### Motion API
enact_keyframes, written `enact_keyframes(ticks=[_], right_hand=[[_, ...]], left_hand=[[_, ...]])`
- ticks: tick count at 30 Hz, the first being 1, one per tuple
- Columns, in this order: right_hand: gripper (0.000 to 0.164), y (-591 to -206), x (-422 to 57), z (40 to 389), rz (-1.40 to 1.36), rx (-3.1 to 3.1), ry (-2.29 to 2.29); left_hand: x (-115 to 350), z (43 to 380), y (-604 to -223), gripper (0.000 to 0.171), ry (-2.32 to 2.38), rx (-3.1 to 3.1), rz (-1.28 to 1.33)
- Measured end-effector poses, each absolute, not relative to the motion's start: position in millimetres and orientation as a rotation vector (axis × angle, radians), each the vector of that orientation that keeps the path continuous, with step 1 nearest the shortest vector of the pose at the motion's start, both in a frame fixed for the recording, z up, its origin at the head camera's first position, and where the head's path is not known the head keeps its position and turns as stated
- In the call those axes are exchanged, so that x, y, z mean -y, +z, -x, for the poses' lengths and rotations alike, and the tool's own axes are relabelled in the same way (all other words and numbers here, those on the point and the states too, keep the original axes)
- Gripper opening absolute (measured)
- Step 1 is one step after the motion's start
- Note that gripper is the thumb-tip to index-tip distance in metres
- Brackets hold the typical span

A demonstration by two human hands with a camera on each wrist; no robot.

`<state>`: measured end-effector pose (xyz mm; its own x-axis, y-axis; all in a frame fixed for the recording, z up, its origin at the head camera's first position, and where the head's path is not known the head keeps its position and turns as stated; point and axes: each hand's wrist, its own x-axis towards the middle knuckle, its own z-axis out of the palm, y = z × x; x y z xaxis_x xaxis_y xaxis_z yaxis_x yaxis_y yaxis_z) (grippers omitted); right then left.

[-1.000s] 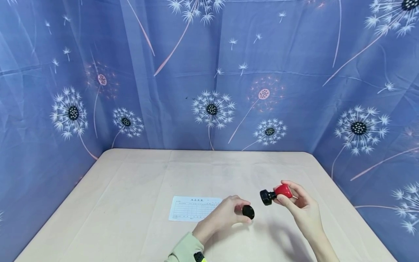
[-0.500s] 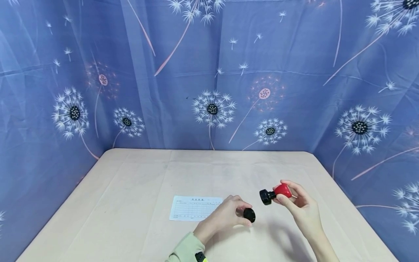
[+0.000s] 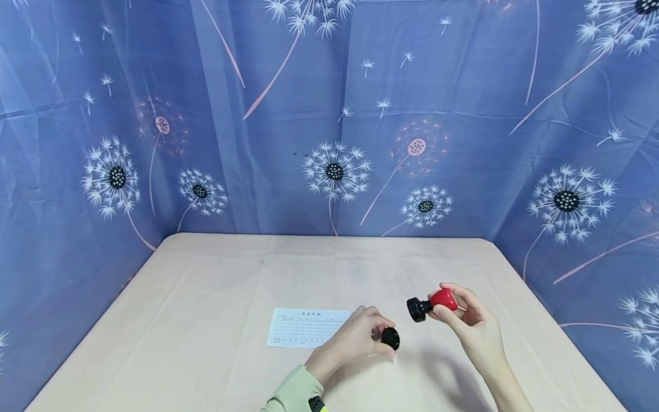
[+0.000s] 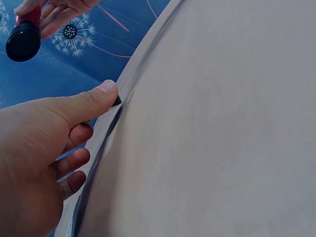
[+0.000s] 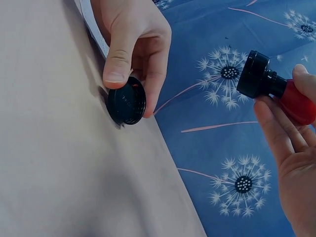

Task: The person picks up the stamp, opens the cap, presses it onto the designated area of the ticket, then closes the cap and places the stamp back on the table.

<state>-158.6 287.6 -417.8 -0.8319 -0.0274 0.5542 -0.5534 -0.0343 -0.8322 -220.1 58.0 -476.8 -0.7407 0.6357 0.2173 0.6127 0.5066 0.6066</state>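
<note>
Between thumb and fingers, my left hand (image 3: 352, 336) pinches a round black cap (image 3: 390, 339), close over the table. In the right wrist view the hollow inside of the cap (image 5: 129, 102) shows, with a small red mark. My right hand (image 3: 476, 320) grips a stamp by its red handle (image 3: 444, 298); the stamp's black round head (image 3: 417, 309) points left toward the cap, apart from it. From the left wrist view, the black head (image 4: 23, 43) appears at the upper left, and the cap is mostly hidden behind my left thumb (image 4: 94, 101).
A printed form (image 3: 298, 328) with a table grid lies flat on the pale tabletop (image 3: 216, 286), partly covered by the left hand. Blue dandelion-patterned curtains (image 3: 268, 171) stand around the back and sides of the table.
Both hands stay almost in place. The cap and the stamp keep their holds, with only a tiny shift of the stamp to the left.
</note>
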Motion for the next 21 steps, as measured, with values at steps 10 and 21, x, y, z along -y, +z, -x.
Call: enact_keyframes(ticks=[10,21], right_hand=[[0.044,-416.7,-288.5,157.1,-0.602,1.883,1.924],[0.045,-418.0,-289.1,156.9,-0.598,1.895,1.918]], left_hand=[[-59.2,219.4,-475.8,0.054,0.969,-2.761,-1.122],[-60.1,217.2,-476.4,0.048,0.895,-2.795,-1.099]])
